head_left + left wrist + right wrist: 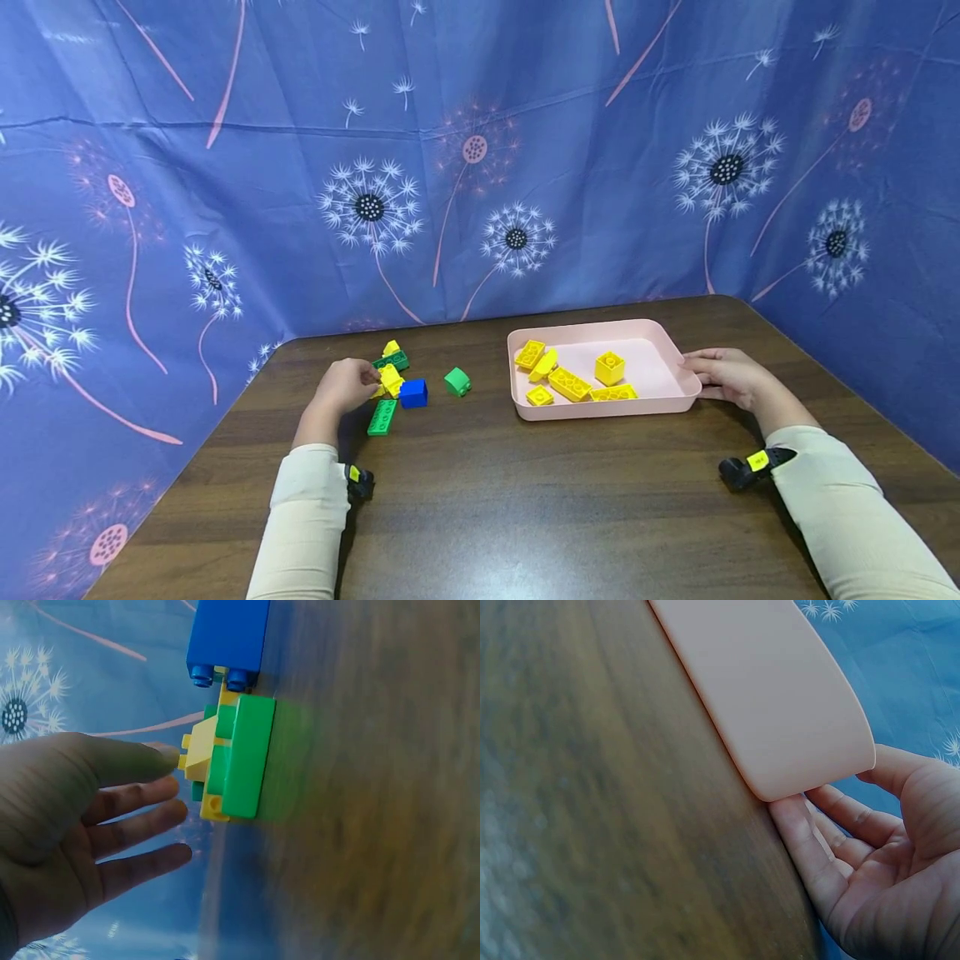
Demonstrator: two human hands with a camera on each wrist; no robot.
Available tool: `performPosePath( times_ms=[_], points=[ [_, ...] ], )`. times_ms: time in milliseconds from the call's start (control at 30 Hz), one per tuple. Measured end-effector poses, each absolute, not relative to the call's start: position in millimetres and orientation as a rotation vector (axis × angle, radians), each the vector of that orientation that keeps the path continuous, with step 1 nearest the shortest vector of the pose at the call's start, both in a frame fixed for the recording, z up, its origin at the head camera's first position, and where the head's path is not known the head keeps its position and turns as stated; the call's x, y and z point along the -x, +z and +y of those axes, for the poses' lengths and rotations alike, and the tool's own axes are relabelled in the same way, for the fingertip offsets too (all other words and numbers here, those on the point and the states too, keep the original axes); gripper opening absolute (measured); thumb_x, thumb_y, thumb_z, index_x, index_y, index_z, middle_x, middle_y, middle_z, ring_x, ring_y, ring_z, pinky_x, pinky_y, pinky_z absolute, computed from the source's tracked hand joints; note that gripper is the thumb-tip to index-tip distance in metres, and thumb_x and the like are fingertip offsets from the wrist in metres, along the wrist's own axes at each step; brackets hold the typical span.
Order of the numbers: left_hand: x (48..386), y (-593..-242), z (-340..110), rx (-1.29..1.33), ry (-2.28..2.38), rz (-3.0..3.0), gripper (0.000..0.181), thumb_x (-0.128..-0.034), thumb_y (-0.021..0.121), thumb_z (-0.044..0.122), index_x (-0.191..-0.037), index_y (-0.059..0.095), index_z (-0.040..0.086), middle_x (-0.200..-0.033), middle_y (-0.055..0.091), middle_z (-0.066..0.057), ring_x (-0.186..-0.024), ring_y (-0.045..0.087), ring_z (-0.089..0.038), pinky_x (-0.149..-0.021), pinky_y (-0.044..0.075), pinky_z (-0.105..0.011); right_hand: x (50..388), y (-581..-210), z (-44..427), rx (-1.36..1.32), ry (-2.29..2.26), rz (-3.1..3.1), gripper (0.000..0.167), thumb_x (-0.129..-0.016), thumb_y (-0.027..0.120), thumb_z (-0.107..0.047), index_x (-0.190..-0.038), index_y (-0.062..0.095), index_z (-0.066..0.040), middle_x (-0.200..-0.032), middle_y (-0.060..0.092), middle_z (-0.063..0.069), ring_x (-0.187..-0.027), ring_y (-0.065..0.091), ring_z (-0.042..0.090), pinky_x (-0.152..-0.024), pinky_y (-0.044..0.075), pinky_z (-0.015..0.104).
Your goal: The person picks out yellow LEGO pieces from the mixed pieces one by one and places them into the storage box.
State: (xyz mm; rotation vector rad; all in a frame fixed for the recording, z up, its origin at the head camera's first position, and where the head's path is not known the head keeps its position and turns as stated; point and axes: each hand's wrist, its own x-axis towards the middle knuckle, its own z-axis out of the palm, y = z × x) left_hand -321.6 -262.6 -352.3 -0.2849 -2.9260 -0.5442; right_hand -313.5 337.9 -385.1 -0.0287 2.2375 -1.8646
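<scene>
My left hand (pixel 347 385) is at the group of bricks on the left. Its thumb tip is right at the studs of a sloped yellow brick (pixel 200 748), the other fingers loosely extended; the index finger is mostly hidden. Around it lie a dark green brick (pixel 397 360), a blue brick (pixel 414 393) and a flat green brick (pixel 382 417). At the right end of a pink tray (pixel 660 406), my right hand (pixel 731 381) holds the rim and corner (pixel 810 769). Several yellow bricks (pixel 569 384) lie inside the tray.
A rounded green brick (pixel 457 382) lies on the brown wooden table (pixel 525 492) between the left group and the tray. Behind the table hangs a blue cloth (pixel 585 233) printed with dandelions.
</scene>
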Motion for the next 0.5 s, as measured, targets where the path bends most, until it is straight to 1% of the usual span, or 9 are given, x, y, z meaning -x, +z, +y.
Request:
performPosePath(
  times_ms=[200,367,500],
  points=[
    [324.5,-362.8,-267.9,0.3,-0.561,-2.959,0.016,-0.0878,0.071,0.009,-0.1,0.073,-0.001,-0.098,0.071,-0.014,-0.091,0.065,-0.031,-0.085,0.052,-0.047,312.1,-383.1,337.5,0.045,-1.865,2.228,0.059,-0.097,0.057,-0.016,-0.137,0.033,0.022,-0.088,0.069,-0.004,-0.079,0.067,0.008,-0.073,0.057,0.031],
    [325.4,-366.2,-269.9,0.303,-0.545,-2.977,0.017,-0.0852,0.072,0.007,-0.101,0.074,-0.001,-0.096,0.071,-0.014,-0.089,0.065,-0.03,-0.084,0.052,-0.047,312.5,-383.5,337.6,0.042,-1.873,2.225,0.057,-0.097,0.057,-0.015,-0.136,0.035,0.021,-0.088,0.069,-0.004,-0.079,0.067,0.008,-0.073,0.057,0.031],
    [325.1,-366.1,-269.8,0.266,-0.534,-2.997,0.018,-0.0833,0.073,0.005,-0.1,0.074,0.0,-0.094,0.07,-0.011,-0.088,0.065,-0.028,-0.083,0.053,-0.046,313.4,-384.9,338.5,0.054,-1.872,2.225,0.058,-0.097,0.056,-0.014,-0.136,0.034,0.022,-0.089,0.069,-0.004,-0.079,0.067,0.008,-0.073,0.057,0.031]
  ],
)
